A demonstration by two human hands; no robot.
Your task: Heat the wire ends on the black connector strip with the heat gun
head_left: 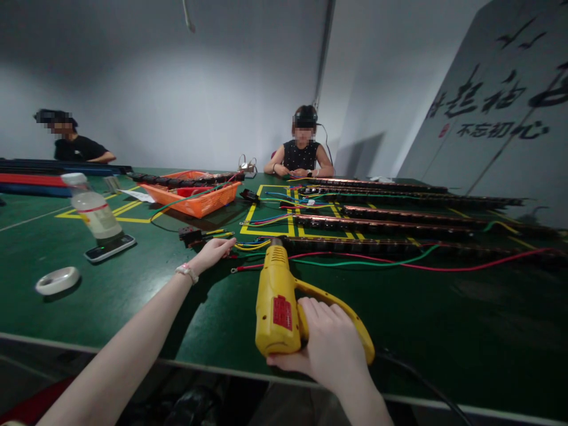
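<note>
gripping the gun in the right hand, with fingers wrapped round the handle; trailing a cord to the lower right, so could be pulled off aim by a snag. apparently pinching the wires in the closed fingertips of the left hand, just left of the nozzle; could suffer a burn from a hot blast turned left, or scorch the wires by lingering; touching or just above the near bar, cannot tell. near the table edge, judged roomiest to the right of the gun, short of the red lead; hemmed in leftward by phone and bottle, ahead by more bars and the basket.
</note>
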